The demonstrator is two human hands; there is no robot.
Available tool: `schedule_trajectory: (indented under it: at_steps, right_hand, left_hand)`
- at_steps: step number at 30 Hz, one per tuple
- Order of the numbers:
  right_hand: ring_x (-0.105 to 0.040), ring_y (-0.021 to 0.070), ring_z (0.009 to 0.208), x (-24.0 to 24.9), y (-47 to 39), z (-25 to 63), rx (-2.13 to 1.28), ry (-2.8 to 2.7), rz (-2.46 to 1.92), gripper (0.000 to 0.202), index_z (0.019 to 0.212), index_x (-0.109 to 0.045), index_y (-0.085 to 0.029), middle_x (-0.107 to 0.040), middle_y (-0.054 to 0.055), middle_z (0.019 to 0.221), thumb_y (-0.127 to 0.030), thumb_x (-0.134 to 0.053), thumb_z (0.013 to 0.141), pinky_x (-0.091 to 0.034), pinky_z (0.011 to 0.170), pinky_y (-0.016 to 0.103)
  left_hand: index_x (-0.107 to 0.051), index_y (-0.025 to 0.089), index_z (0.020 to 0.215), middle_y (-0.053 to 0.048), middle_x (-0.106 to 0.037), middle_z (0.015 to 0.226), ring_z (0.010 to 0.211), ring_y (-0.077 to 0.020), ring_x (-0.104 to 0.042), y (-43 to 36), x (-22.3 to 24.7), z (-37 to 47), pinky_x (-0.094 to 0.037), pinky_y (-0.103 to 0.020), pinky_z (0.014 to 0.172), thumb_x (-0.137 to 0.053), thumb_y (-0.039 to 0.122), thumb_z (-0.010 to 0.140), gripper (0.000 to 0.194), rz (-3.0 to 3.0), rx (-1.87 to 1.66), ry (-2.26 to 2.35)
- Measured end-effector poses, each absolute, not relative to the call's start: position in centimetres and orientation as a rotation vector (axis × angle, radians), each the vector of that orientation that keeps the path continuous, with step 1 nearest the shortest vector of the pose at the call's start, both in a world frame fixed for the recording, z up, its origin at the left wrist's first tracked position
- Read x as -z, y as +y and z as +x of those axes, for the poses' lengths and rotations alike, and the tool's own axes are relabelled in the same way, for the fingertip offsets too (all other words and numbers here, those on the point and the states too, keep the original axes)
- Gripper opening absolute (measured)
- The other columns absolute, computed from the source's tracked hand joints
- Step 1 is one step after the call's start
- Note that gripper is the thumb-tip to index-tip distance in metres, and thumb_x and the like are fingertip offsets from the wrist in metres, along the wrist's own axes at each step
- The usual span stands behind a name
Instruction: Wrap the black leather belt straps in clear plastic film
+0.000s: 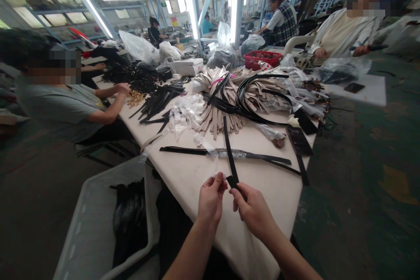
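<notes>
Near the table's front corner, my right hand point(254, 205) pinches the end of a flat black strap point(229, 146). The strap stretches away from me across the tabletop. Close beside it, my left hand point(211, 197) has thumb and fingertips closed on a thin translucent plastic strip point(211, 151). This strip trails up toward a heap of similar clear film point(187, 111). Just beyond both hands lies a bundle of black straps point(183, 151), wrapped in clear plastic at its middle, and the held strap crosses over it.
On the white table point(183, 179) are a pile of beige strips point(213, 118), coiled black straps point(241, 96) and a phone point(299, 141). A white bin point(88, 197) with black material stands at left. Red basket point(262, 59) behind. A co-worker point(65, 100) sits at left, handling small parts.
</notes>
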State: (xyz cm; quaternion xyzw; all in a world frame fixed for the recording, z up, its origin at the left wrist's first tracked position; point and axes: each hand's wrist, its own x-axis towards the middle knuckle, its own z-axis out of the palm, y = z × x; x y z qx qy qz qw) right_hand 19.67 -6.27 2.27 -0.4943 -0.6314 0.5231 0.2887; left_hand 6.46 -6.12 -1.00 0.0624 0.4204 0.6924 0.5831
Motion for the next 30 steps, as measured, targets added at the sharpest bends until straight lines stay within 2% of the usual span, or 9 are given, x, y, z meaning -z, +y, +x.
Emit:
schedule_trajectory:
  at_steps: [5, 9, 13, 15, 18, 21, 23, 27, 30]
  right_hand:
    - [-0.058, 0.0152, 0.051, -2.5, -6.2, 19.7, -1.323, -1.771, -1.361, 0.031, 0.072, -0.058, -0.022, -0.063, -0.001, 0.058, -0.037, -0.048, 0.097, -0.037, 0.053, 0.026]
    - [-0.059, 0.0161, 0.055, -2.4, -5.8, 19.8, -1.276, -1.828, -1.369, 0.034, 0.067, -0.058, -0.022, -0.064, -0.001, 0.058, -0.035, -0.049, 0.097, -0.037, 0.055, 0.027]
    - [-0.063, 0.0173, 0.06, -2.3, -5.3, 19.7, -1.349, -1.854, -1.324, 0.035, 0.066, -0.063, -0.021, -0.068, 0.001, 0.062, -0.036, -0.051, 0.096, -0.04, 0.059, 0.027]
    - [-0.065, 0.0177, 0.063, -2.5, -5.3, 19.9, -1.441, -1.826, -1.311, 0.029, 0.076, -0.067, -0.021, -0.072, 0.001, 0.068, -0.038, -0.053, 0.095, -0.042, 0.061, 0.027]
    - [-0.067, 0.0175, 0.066, -3.0, -5.4, 20.6, -1.567, -1.903, -1.259, 0.025, 0.085, -0.069, -0.021, -0.075, 0.002, 0.074, -0.041, -0.057, 0.093, -0.043, 0.061, 0.026]
    - [-0.065, 0.0154, 0.064, -3.3, -5.6, 21.1, -1.509, -2.072, -1.223, 0.039, 0.07, -0.066, -0.02, -0.072, 0.001, 0.067, -0.038, -0.047, 0.099, -0.041, 0.063, 0.025]
    - [-0.062, 0.0142, 0.06, -3.3, -5.5, 20.8, -1.375, -2.115, -1.289, 0.046, 0.064, -0.062, -0.02, -0.068, 0.0, 0.061, -0.037, -0.042, 0.101, -0.039, 0.062, 0.025]
    - [-0.06, 0.0148, 0.06, -3.4, -5.4, 19.6, -1.197, -2.138, -1.358, 0.044, 0.067, -0.059, -0.021, -0.065, -0.001, 0.061, -0.037, -0.04, 0.102, -0.038, 0.061, 0.026]
    - [-0.063, 0.0161, 0.069, -3.8, -5.8, 20.0, -1.206, -2.186, -1.241, 0.033, 0.08, -0.063, -0.022, -0.068, -0.001, 0.072, -0.04, -0.044, 0.101, -0.044, 0.078, 0.029]
  left_hand:
    - [-0.07, 0.011, 0.071, -0.004, -0.067, 0.069, 0.065, -0.0116, -0.062, -6.1, 0.7, 6.5, -0.052, -0.024, 0.068, -0.088, 0.025, 0.068, 0.023, 0.164, -1.602, 1.022]
    - [-0.073, 0.012, 0.076, -0.004, -0.068, 0.072, 0.066, -0.0125, -0.061, -6.5, 1.1, 6.4, -0.05, -0.025, 0.069, -0.085, 0.029, 0.072, 0.021, 0.299, -1.552, 1.06]
    - [-0.073, 0.011, 0.074, -0.003, -0.065, 0.066, 0.059, -0.0106, -0.055, -7.3, 2.0, 6.2, -0.045, -0.023, 0.06, -0.083, 0.033, 0.074, 0.025, 0.468, -1.38, 1.119]
    - [-0.071, 0.01, 0.071, -0.002, -0.063, 0.062, 0.055, -0.0093, -0.052, -7.6, 2.1, 5.6, -0.042, -0.022, 0.055, -0.083, 0.035, 0.074, 0.028, 0.482, -1.325, 1.122]
    - [-0.071, 0.011, 0.074, -0.002, -0.064, 0.066, 0.057, -0.0088, -0.053, -7.7, 1.8, 4.0, -0.043, -0.021, 0.056, -0.086, 0.036, 0.07, 0.029, 0.326, -1.485, 1.147]
    - [-0.072, 0.012, 0.078, -0.001, -0.065, 0.072, 0.058, -0.0077, -0.052, -8.0, 1.1, 2.7, -0.043, -0.02, 0.056, -0.09, 0.035, 0.064, 0.032, 0.208, -1.658, 1.192]
    - [-0.07, 0.012, 0.075, 0.0, -0.061, 0.065, 0.056, -0.008, -0.05, -8.6, 1.0, 2.9, -0.042, -0.02, 0.055, -0.087, 0.038, 0.068, 0.031, 0.297, -1.613, 1.233]
    - [-0.067, 0.012, 0.067, 0.0, -0.053, 0.055, 0.055, -0.0102, -0.046, -10.3, 1.7, 4.9, -0.04, -0.023, 0.055, -0.073, 0.048, 0.082, 0.039, 0.585, -1.4, 1.3]
    - [-0.067, 0.013, 0.07, -0.001, -0.054, 0.058, 0.056, -0.0114, -0.045, -10.9, 2.2, 5.2, -0.038, -0.024, 0.055, -0.068, 0.052, 0.085, 0.042, 0.645, -1.426, 1.358]
